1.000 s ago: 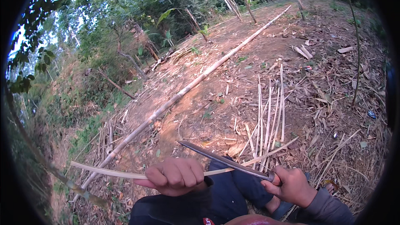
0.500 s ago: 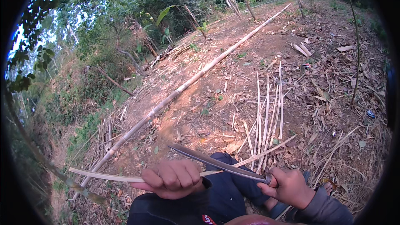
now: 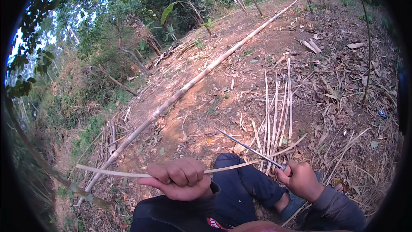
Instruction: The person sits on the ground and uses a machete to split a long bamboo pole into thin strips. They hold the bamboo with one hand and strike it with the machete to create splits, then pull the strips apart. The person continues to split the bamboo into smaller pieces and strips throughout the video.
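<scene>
My left hand point(image 3: 180, 179) is closed round a thin, pale bamboo strip point(image 3: 234, 167), which sticks out on both sides of the fist and curves up at its right end. In my right hand point(image 3: 300, 181) I grip a long knife point(image 3: 251, 149) by its handle. Its narrow blade points up and to the left, over the strip's right part, seen nearly edge-on. Whether blade and strip touch I cannot tell. Several more split bamboo strips point(image 3: 289, 99) lie on the ground just beyond the knife.
A long bamboo pole point(image 3: 206, 71) runs diagonally across the sloping, leaf-littered ground. Short split pieces point(image 3: 311, 46) lie farther off at the right. A thin upright stem point(image 3: 369, 51) stands at the right, and a branch point(image 3: 47, 169) crosses the left edge. My sandalled foot point(image 3: 296, 204) is below.
The knife has swung from lying across the strip near my left hand to pointing more upward, its tip farther right. Its blade has turned edge-on. My left hand still holds the strip.
</scene>
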### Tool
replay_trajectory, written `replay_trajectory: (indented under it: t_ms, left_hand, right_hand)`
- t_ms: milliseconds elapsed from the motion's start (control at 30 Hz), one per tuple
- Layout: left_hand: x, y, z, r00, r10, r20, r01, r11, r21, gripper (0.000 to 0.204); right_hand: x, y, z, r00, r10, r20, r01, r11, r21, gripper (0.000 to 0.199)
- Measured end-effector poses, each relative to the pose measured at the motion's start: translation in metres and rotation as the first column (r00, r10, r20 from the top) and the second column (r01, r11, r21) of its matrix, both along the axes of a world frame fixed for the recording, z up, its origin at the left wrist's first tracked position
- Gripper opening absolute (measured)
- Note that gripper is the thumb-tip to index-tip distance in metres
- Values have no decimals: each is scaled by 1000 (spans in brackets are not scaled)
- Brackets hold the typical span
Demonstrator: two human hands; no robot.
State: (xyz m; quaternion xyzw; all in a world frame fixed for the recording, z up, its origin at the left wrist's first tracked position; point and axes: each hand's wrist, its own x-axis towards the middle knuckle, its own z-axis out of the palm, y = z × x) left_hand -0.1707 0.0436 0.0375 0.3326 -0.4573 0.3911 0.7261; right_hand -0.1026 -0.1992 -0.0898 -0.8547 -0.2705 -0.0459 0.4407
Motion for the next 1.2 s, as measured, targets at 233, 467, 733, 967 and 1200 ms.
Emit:
replay_trajectory:
  t_ms: [233, 467, 733, 967, 1200]
  left_hand:
    - [-3, 3, -3, 986, 167, -9, -166, 986, 23, 46]
    - [0, -2, -7, 992, 123, -31, -123, 992, 10, 46]
    - [-1, -8, -2, 978, 208, 3, -208, 977, 41, 44]
    - [-1, -1, -7, 981, 193, -29, -193, 981, -11, 46]
    - [5, -2, -4, 982, 186, -14, -186, 983, 9, 46]
  right_hand:
    - [-22, 11, 19, 967, 109, 231, -102, 994, -45, 40]
    - [1, -3, -20, 988, -113, 106, 119, 992, -48, 41]
    - [-11, 0, 14, 957, 28, 290, -4, 996, -85, 43]
    - [-4, -3, -15, 986, -123, 115, 130, 990, -54, 36]
    - [9, -6, -31, 983, -112, 142, 127, 987, -101, 40]
